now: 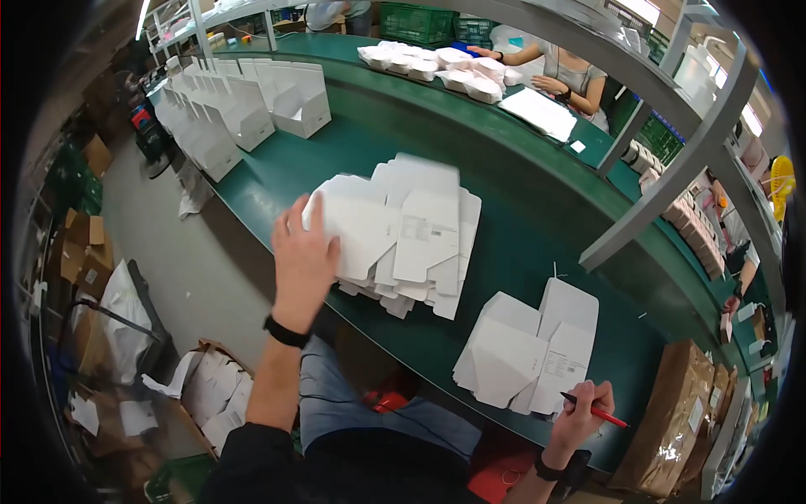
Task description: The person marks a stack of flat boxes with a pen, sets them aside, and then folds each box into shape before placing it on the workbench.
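Observation:
A stack of flat, die-cut white cartons [361, 227] lies on the green table in front of me. The far edge of its upper sheets looks blurred. My left hand [304, 265] rests at the stack's left edge, fingers stretched and thumb apart. To the right, near the table's front edge, is a smaller pile of flat white cartons [504, 349], with a printed label area on top. My right hand [579, 416] is closed around a red pen [609, 417], its dark tip pointing left, just over the near right corner of this pile.
Folded white boxes [300, 101] stand in rows at the far left of the green table [252, 189]. A grey metal post [663, 181] rises at the right, beside a brown carton [672, 412]. Across the conveyor a person handles white bundles [470, 80]. An open carton [214, 391] sits on the floor, left.

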`<action>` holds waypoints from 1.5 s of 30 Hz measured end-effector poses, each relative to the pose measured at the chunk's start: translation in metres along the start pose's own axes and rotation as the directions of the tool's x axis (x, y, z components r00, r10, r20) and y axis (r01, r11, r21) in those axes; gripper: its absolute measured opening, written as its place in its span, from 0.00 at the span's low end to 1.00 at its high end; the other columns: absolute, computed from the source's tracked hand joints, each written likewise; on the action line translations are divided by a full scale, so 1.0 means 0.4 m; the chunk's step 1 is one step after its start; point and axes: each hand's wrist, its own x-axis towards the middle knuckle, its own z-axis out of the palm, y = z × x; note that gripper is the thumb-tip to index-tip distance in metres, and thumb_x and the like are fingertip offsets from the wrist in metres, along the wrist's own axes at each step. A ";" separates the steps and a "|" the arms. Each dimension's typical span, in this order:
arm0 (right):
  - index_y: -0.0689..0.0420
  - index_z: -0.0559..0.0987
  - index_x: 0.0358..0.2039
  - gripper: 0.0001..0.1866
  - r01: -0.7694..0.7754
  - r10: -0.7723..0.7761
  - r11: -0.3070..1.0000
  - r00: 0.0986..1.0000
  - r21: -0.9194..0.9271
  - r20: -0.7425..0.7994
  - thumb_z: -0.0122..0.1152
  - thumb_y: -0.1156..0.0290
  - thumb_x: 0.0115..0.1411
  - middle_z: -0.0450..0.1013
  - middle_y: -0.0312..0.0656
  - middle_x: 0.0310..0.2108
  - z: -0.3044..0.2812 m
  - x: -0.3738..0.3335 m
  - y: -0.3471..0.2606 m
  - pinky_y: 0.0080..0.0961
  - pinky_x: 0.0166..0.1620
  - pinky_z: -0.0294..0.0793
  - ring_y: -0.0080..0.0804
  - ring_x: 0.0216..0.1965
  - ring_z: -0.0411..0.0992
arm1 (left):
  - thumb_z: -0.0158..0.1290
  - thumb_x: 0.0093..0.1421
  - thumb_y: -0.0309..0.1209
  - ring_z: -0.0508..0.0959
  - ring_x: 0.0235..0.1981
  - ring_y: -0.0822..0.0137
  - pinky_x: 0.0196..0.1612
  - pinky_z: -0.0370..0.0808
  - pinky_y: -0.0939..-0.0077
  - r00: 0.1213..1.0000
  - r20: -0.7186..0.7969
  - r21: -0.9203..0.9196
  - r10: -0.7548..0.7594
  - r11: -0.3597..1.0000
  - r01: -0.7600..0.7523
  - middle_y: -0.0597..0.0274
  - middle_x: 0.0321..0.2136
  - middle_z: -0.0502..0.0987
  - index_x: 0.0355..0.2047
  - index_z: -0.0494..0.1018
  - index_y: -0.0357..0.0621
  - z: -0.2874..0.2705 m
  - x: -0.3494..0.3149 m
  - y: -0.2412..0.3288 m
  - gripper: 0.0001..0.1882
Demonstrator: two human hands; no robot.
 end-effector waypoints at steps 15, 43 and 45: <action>0.54 0.64 0.21 0.19 -0.078 0.097 0.987 0.986 -0.139 0.134 0.65 0.76 0.64 0.66 0.31 0.17 0.057 0.043 0.002 0.16 0.21 0.59 0.15 0.18 0.61 | 0.67 0.55 0.37 0.55 0.74 0.41 0.75 0.47 0.34 0.788 0.314 -0.154 0.530 0.847 -0.509 0.48 0.64 0.66 0.46 0.80 0.50 0.213 -0.114 0.143 0.18; 0.58 0.62 0.16 0.21 0.193 -0.164 0.840 0.981 -0.507 0.103 0.64 0.86 0.56 0.59 0.29 0.13 0.030 0.049 0.143 0.19 0.21 0.53 0.13 0.17 0.54 | 0.69 0.54 0.47 0.68 0.48 0.57 0.50 0.69 0.61 0.807 0.573 -0.392 0.145 0.913 0.114 0.53 0.49 0.67 0.67 0.63 0.36 0.297 -0.410 0.323 0.47; 0.58 0.62 0.16 0.21 0.149 -0.073 0.848 0.984 -0.509 0.165 0.64 0.86 0.56 0.58 0.30 0.13 0.041 0.070 0.138 0.19 0.21 0.52 0.13 0.17 0.53 | 0.69 0.54 0.47 0.68 0.48 0.57 0.50 0.69 0.61 0.816 0.560 -0.387 0.146 0.917 0.102 0.53 0.49 0.66 0.67 0.63 0.36 0.302 -0.414 0.320 0.47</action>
